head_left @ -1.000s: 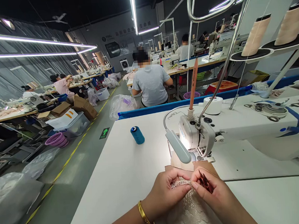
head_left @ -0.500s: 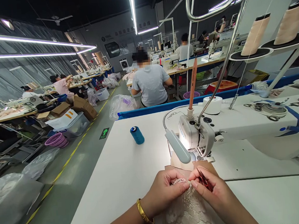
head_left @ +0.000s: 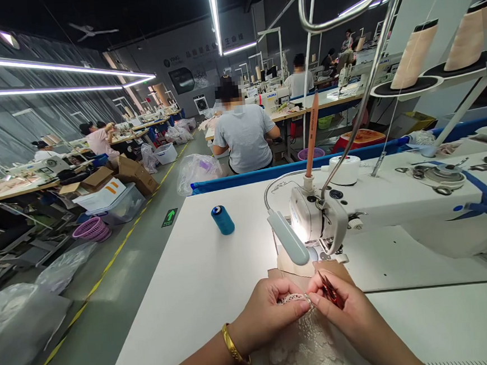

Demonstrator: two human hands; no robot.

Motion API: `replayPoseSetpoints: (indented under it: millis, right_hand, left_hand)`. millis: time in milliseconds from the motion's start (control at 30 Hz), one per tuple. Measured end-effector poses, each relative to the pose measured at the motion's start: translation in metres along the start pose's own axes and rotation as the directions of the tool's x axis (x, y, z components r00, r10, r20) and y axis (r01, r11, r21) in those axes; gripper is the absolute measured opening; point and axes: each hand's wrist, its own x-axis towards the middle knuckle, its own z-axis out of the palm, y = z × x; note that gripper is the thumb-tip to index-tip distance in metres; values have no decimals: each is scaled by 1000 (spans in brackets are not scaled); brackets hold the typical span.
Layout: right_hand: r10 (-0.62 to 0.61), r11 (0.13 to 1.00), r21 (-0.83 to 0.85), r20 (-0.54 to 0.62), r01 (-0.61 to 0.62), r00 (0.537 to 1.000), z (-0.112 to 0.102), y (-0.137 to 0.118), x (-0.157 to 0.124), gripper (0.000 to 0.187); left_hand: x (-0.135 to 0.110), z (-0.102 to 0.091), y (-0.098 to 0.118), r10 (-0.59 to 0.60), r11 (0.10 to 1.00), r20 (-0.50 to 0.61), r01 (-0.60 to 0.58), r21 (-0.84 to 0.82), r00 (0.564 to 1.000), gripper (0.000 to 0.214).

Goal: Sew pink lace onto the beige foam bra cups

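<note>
Two pinches on lace (head_left: 303,335) edge: left hand (head_left: 266,315), right hand (head_left: 352,315); right hand also clamps red snips (head_left: 330,291). Close work, needs steady hold.

cream patterned lace (head_left: 306,340); teal spool (head_left: 223,220); gold bracelet (head_left: 234,346)

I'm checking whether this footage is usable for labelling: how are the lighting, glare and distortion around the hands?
Head view: the lamp on the white sewing machine blows out its needle end; the left hand, right hand and cream lace fabric are evenly lit and sharp; wide-angle distortion tilts the beige thread cones; ceiling light strips glare.
</note>
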Motion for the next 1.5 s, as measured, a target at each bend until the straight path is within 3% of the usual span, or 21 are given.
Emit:
replayPoseSetpoints:
  millis: [233, 367, 533, 700, 800, 1000, 1100, 1167, 1200, 1233, 1267, 1333, 1367, 1433, 1500]
  right_hand:
    - [19, 1000, -10, 34, -19, 999, -2, 5, 3, 27]
    - [20, 1000, 16, -16, -20, 1000, 1, 4, 1, 26]
    - [95, 969, 223, 49, -103, 994, 2, 6, -1, 34]
    - [118, 824, 513, 258, -239, 959, -3, 13, 0, 47]
    - [112, 764, 597, 253, -247, 961, -6, 14, -1, 45]
    - [105, 798, 582, 115, -153, 988, -6, 7, -10, 38]
    - [84, 792, 575, 229, -204, 970, 0, 3, -20, 41]
    - [52, 861, 478, 258, -174, 965, 2, 4, -28, 42]
    - [14, 930, 354, 226, -96, 974, 1, 5, -31, 40]
    - [-52, 986, 168, 184, 21, 982, -2, 7, -32, 37]
    - [-143, 987, -51, 158, 152, 977, -9, 10, -31, 32]
    - [-311, 826, -431, 187, 362, 932, -34, 14, -23, 21]
    - [-335, 754, -526, 207, 393, 919, -50, 15, -17, 16]
    - [-303, 661, -678, 149, 320, 941, -85, 13, -8, 8]
    - [-346, 613, -775, -86, 155, 934, -109, 8, -7, 4]
  left_hand:
    - [2, -1, -4, -19, 1000, 23, 19, -19, 1000, 33]
    - [2, -1, -3, -17, 999, 31, 18, -40, 999, 38]
    - [1, 0, -2, -61, 992, 58, 67, -106, 996, 42]
    - [1, -1, -1, -77, 968, 103, 99, -229, 992, 46]
    - [1, -2, 0, -101, 960, 99, 123, -250, 990, 47]
    - [2, -4, -1, -83, 957, 162, 124, -263, 983, 46]
    - [1, -4, -4, -98, 949, 218, 157, -272, 971, 48]
    - [-1, -4, -6, -120, 948, 274, 192, -253, 954, 49]
    - [-1, -4, -7, -132, 948, 304, 209, -238, 943, 49]
    - [-2, -5, -7, -143, 949, 334, 225, -222, 932, 49]
    - [-3, -5, -8, -153, 949, 357, 238, -207, 921, 49]
    - [-4, -7, -7, -175, 950, 372, 256, -180, 912, 48]
    - [-5, -8, -7, -185, 951, 362, 259, -168, 913, 48]
    - [-5, -10, -5, -203, 953, 330, 263, -148, 922, 46]
    - [-5, -12, -3, -213, 950, 299, 269, -160, 930, 46]
